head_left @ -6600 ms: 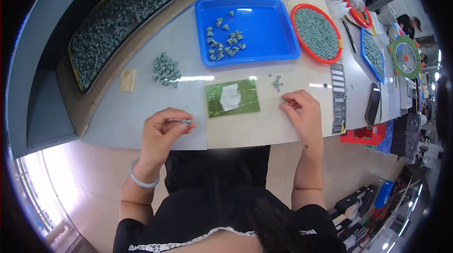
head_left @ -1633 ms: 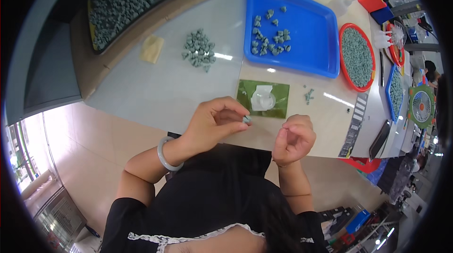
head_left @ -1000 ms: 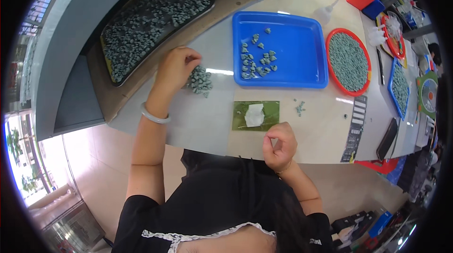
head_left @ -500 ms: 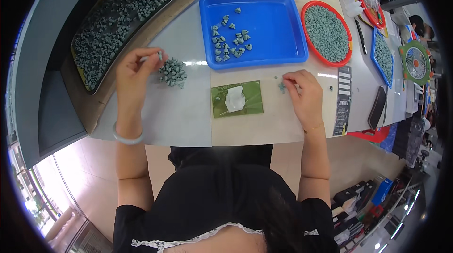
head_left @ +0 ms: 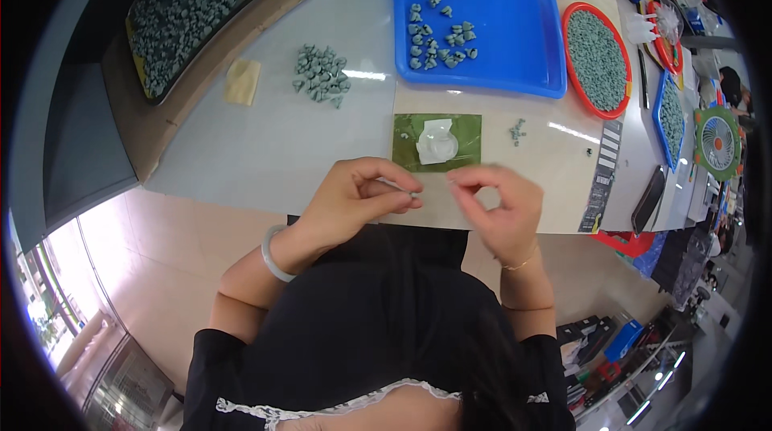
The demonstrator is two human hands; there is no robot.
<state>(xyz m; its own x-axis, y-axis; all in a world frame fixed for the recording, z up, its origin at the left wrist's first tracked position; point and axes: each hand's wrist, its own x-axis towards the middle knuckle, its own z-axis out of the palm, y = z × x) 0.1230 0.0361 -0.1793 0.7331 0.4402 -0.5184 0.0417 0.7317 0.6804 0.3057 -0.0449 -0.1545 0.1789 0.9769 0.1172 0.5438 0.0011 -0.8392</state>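
My left hand (head_left: 354,198) is closed in a pinch at the table's front edge, with a small grey-green piece (head_left: 415,197) at its fingertips. Just right of it, my right hand (head_left: 503,210) is also pinched and partly blurred; I cannot make out what it holds. Slightly beyond both hands lies a green mat (head_left: 473,159) with a crumpled white paper (head_left: 437,141) on top. A heap of grey-green pieces (head_left: 320,75) rests to the left of the mat. Tiny pale green bits (head_left: 516,133) are scattered to its right.
A blue tray (head_left: 555,53) holds several assembled-looking pieces at the back. Beside it stands a red round basket (head_left: 626,81) full of small green parts. A dark tray of pieces (head_left: 213,33) is at far left, near a yellowish pad (head_left: 242,81). A black-and-white card (head_left: 603,182) lies at right.
My left hand has come from beside the heap to the front middle. My right hand has left the tiny bits and moved in toward it. The whole view has shifted.
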